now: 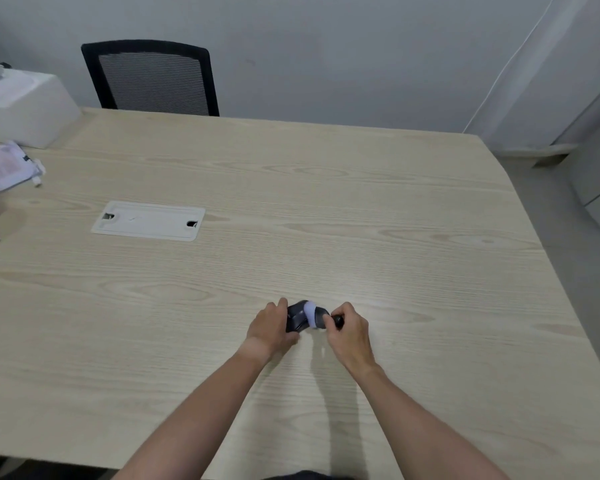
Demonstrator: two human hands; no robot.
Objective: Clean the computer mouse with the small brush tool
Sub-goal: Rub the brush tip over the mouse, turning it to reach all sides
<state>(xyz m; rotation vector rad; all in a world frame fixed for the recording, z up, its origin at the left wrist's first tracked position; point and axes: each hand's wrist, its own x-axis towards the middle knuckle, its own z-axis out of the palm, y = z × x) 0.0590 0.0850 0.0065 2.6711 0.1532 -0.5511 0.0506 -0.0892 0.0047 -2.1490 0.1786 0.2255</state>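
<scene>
A dark grey computer mouse (296,317) rests on the wooden table (326,209), near its front middle. My left hand (270,328) grips the mouse from its left side. My right hand (347,329) holds a small brush tool with a black handle (338,320). Its pale lavender bristle head (313,317) lies across the right part of the mouse. Much of the mouse is hidden by my fingers and the bristles.
A white cable hatch (148,220) is set into the table at centre left. A white box (21,109) and plastic-wrapped papers (7,166) sit at the far left. A black mesh chair (151,77) stands behind the table.
</scene>
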